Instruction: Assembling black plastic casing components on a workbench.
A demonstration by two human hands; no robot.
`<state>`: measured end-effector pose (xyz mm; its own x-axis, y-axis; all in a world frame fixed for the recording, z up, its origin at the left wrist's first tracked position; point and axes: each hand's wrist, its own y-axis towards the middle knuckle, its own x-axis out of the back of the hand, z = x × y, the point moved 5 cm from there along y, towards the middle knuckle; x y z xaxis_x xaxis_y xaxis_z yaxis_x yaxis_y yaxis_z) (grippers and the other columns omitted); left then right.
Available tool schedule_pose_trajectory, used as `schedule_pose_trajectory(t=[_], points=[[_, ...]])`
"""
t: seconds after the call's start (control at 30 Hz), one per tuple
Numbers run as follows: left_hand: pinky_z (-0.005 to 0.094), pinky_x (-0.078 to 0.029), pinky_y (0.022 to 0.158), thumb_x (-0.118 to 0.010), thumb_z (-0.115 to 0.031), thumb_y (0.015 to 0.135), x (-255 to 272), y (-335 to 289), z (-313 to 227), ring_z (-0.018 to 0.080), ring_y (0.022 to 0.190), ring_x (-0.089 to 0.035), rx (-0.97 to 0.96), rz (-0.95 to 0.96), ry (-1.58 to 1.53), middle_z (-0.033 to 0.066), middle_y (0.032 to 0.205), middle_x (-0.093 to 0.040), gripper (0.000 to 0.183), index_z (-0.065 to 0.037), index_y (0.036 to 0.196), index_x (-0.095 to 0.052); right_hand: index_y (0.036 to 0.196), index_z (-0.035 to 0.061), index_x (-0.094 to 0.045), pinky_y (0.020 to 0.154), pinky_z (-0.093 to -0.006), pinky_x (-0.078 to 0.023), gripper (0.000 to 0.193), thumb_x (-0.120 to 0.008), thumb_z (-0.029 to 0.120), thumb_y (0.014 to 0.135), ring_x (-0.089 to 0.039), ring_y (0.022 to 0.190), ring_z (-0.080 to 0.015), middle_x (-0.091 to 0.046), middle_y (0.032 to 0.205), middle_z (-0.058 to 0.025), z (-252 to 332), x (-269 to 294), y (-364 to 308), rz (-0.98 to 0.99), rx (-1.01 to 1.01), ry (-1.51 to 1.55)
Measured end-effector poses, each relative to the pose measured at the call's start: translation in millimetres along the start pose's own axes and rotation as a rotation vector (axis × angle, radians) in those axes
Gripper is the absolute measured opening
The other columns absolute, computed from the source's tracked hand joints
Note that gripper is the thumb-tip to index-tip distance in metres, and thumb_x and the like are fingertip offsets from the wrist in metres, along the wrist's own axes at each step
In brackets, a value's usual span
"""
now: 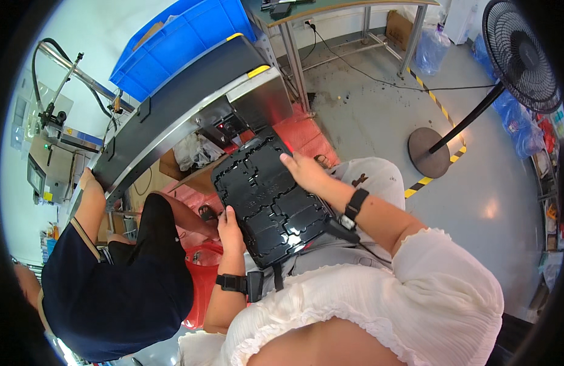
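A black moulded plastic tray (267, 198), glossy and with shaped recesses, is held tilted above my lap. My left hand (231, 232) is closed on its left edge, the thumb lying over the rim. On the opposite edge, my right hand (304, 172) grips the tray with its thumb on top and the other fingers mostly out of sight underneath. I see nothing I can make out as a separate part lying in the recesses. Dark straps are around both my wrists.
A conveyor (184, 91) with a black belt runs ahead and to the left, a blue crate (184, 46) behind it. A co-worker in dark clothes (117, 280) sits at my left, one hand by the belt. A standing fan (431, 152) is at the right.
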<state>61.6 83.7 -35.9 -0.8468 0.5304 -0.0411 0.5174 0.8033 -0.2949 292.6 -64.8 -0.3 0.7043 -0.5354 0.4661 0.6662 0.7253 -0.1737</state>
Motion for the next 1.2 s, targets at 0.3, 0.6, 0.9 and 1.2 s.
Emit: schedule_pose_trajectory(t=[0.3,0.6,0.9,1.2], points=[[0.0291,-0.04,0.088,-0.045,-0.023,0.094,-4,23,-4,0.0184,0.098,-0.054,0.097,0.066,0.062,0.0106,0.11,-0.058,0.037,0.007,0.115,-0.052,0.136,-0.0075,-0.024,0.093,-0.0333,-0.039,0.069,-0.058,0.026,0.086,-0.051,0.108,-0.0247,-0.051,0.121,-0.0203,-29,-18,20,0.27,0.047,0.625],[0.0327,-0.044,0.084,-0.043,-0.022,0.095,4,6,-1,0.0195,0.094,-0.058,0.174,0.068,-0.05,0.0089,0.105,-0.06,0.033,0.004,0.112,-0.054,0.136,-0.0078,-0.022,0.107,-0.0382,-0.023,0.073,-0.05,0.039,0.088,-0.029,0.13,-0.0373,-0.03,0.136,-0.0307,-56,-43,-27,-0.103,0.029,0.33],[0.0353,-0.043,0.088,-0.053,-0.023,0.089,16,39,-149,0.0278,0.102,-0.057,-0.405,0.051,0.823,0.0165,0.107,-0.06,0.032,0.001,0.109,-0.058,0.115,-0.0035,-0.051,0.087,-0.044,-0.044,0.055,-0.059,0.04,0.082,-0.056,0.098,-0.0344,-0.058,0.1,-0.0259,60,56,28,0.581,0.018,-0.42],[0.0372,-0.037,0.097,-0.059,-0.02,0.083,-10,229,-338,0.0312,0.116,-0.047,-1.102,-0.111,1.138,0.0167,0.123,-0.05,0.033,-0.005,0.113,-0.056,0.124,0.006,-0.05,0.088,-0.0354,-0.044,0.062,-0.065,0.016,0.065,-0.053,0.105,-0.0283,-0.053,0.117,-0.0168,269,93,236,0.038,0.733,-0.717]])
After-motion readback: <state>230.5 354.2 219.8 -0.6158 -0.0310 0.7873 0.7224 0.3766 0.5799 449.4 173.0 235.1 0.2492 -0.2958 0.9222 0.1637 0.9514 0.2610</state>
